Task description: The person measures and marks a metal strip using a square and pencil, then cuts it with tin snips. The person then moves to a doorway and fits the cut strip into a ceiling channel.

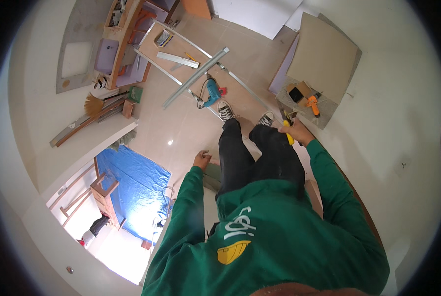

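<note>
In my right hand (302, 133), held beside my right leg, is a pair of yellow-handled snips (289, 132) with dark jaws, the fingers wrapped around the handles. My left hand (202, 159) hangs beside my left leg, its fingers loosely bent and apart, with nothing in it. Ahead of my feet lies a blue-green power drill (212, 92) with a cord. Beyond it a long grey metal profile (196, 78) rests slantwise across two metal rails (242, 85). A shorter metal piece (177, 59) lies farther off, near a yellow pencil-like item (189, 56).
An orange cordless drill (313, 105) and an open cardboard box (303, 90) sit on the speckled slab at right. Left stand a broom (94, 103), long boards (75, 129) and a sink cabinet (106, 54). A blue tarp (131, 172) covers floor beyond the doorway.
</note>
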Available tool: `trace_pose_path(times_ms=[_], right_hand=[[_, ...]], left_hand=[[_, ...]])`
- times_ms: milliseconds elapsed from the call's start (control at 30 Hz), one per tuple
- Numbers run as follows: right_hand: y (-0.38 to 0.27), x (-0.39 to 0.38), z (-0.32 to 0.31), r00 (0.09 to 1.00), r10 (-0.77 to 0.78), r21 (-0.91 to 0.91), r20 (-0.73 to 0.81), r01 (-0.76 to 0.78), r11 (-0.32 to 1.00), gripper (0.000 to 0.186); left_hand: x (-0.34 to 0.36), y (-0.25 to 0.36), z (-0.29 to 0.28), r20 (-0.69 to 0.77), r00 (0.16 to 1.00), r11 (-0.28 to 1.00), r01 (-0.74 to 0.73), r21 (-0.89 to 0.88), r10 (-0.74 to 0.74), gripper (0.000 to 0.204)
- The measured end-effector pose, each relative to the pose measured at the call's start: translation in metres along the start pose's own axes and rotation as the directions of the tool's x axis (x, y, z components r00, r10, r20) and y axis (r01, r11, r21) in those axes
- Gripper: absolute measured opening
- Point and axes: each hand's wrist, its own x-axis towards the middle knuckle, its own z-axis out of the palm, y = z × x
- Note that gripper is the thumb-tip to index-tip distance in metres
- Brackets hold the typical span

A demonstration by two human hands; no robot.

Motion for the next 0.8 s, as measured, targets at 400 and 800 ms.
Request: trace_pose_path(times_ms=[400, 800], right_hand=[[0.034, 0.286, 0.201, 0.998, -0.063, -0.445, -0.008, 0.053, 0.894, 0.099], [0.121, 0.456, 0.313, 0.92, -0.324, -0.653, -0.22, 0.108, 0.75, 0.087]], left_hand=[[0.356, 0.136, -0.102, -0.385, 0.894, 0.972, -0.232, 0.034, 0.227, 0.079], [0.613, 0.305, -0.15, -0.666, 0.58, 0.793, 0.056, 0.607, 0.469, 0.068]])
